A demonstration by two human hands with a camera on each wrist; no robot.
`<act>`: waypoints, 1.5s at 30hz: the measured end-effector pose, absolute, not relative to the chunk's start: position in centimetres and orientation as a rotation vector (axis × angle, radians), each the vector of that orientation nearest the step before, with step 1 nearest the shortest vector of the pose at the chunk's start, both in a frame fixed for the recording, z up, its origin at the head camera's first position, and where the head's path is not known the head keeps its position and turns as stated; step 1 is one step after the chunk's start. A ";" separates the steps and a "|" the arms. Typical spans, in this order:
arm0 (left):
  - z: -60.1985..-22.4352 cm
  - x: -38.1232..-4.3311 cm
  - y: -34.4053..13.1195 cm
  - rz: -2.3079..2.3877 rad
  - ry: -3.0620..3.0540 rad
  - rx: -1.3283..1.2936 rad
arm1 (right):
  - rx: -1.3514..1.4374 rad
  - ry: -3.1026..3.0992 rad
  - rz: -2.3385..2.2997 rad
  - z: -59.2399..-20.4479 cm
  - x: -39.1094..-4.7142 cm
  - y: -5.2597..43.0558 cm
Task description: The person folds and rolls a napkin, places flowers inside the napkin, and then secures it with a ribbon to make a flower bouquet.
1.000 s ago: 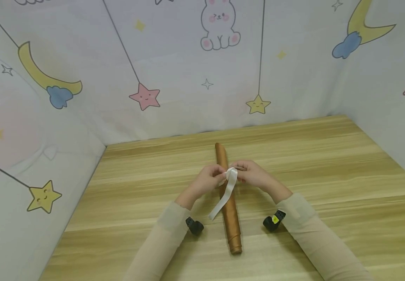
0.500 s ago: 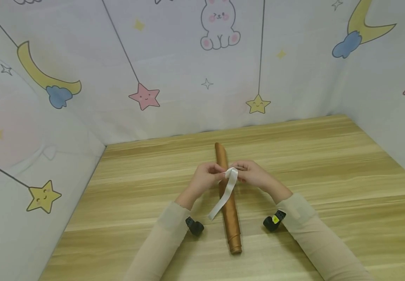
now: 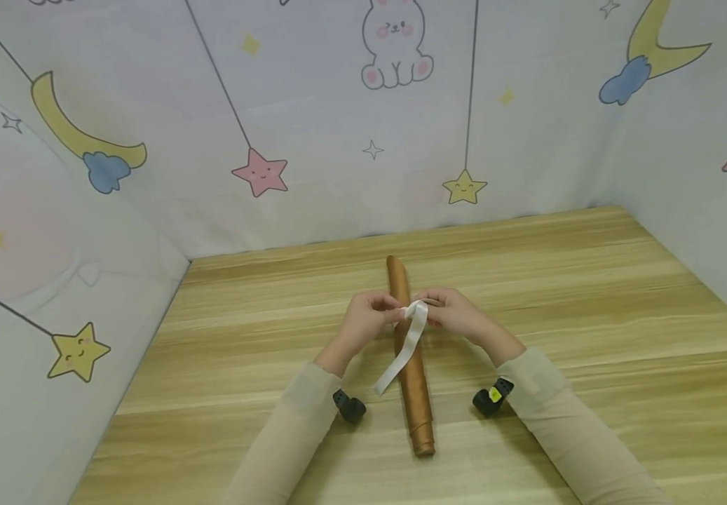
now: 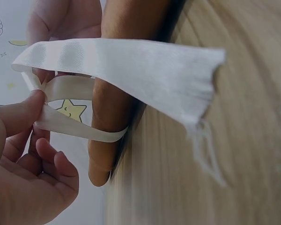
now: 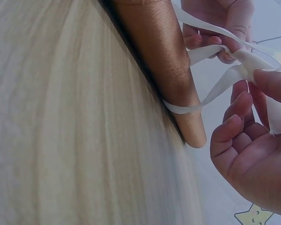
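A roll of shiny brown satin cloth (image 3: pixel 416 400) lies lengthwise on the wooden table. Around its upper part goes a loose loop of white ribbon (image 3: pixel 409 347), crossed above the roll; one frayed end (image 4: pixel 196 79) hangs toward the near left. My left hand (image 3: pixel 366 324) pinches the ribbon between thumb and fingers at the crossing, left of the roll. Opposite it, my right hand (image 3: pixel 458 314) pinches the ribbon too, with the thumb (image 5: pixel 271 84) on top. In both wrist views the loop stands slack from the cloth. The fingertips partly hide the crossing.
The wood-grain table (image 3: pixel 243 308) extends to all sides of the roll. A pale curtain (image 3: pixel 313 105) with cartoon moons, stars and a rabbit encloses the back and sides. Small black wrist cameras (image 3: pixel 350 407) hang from both sleeves.
My left fingers have shifted very slightly at the ribbon's crossing, which looks a little narrower. The right hand and the roll stay in place.
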State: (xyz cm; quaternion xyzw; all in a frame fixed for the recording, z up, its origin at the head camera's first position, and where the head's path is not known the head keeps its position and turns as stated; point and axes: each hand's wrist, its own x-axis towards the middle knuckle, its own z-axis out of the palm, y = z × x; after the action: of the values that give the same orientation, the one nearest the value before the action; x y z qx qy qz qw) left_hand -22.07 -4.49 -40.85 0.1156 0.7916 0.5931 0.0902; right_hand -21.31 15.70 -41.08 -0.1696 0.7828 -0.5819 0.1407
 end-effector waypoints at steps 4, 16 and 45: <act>-41.0 -22.1 -4.6 1.782 2.340 0.340 | -0.482 2.270 -1.678 -41.0 -21.2 15.7; -40.8 -22.0 -5.0 1.782 2.320 0.273 | -0.455 2.322 -1.651 -41.1 -21.1 15.8; -41.3 -22.4 -5.8 1.888 2.209 0.273 | -0.447 2.291 -1.675 -41.4 -20.8 15.8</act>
State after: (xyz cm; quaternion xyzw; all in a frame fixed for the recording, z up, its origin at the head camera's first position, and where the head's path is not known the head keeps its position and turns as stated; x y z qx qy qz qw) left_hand -22.39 -5.78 -41.29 0.0929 0.7521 0.6429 0.1110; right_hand -20.81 15.80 -41.44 -0.1542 0.7904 -0.5776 0.1338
